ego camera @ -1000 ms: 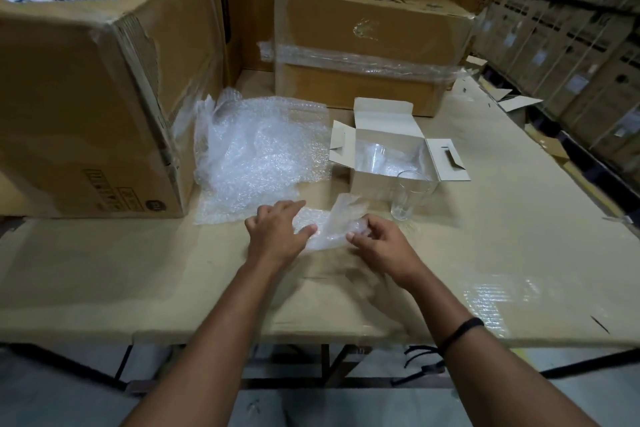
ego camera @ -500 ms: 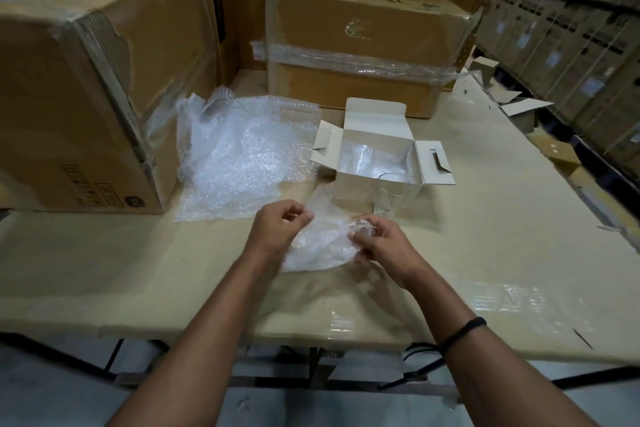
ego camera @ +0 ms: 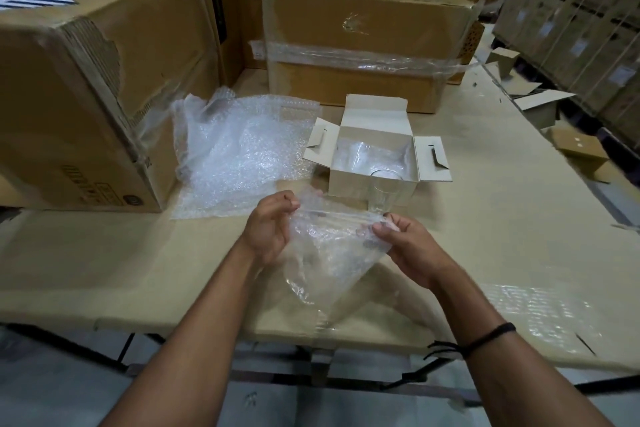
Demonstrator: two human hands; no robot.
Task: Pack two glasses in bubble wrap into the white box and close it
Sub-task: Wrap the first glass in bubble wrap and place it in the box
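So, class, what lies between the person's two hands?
A sheet of bubble wrap, pinched by the left hand and right hand, in the head view.

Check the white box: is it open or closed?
Open. The white box has its lid standing up at the back and both side flaps splayed outward, so the interior shows.

You wear a thin black cord band (ego camera: 493,333) round the wrist behind your right hand (ego camera: 403,246), its loose ends dangling. Your left forearm (ego camera: 194,322) and right forearm (ego camera: 481,302) are bare.
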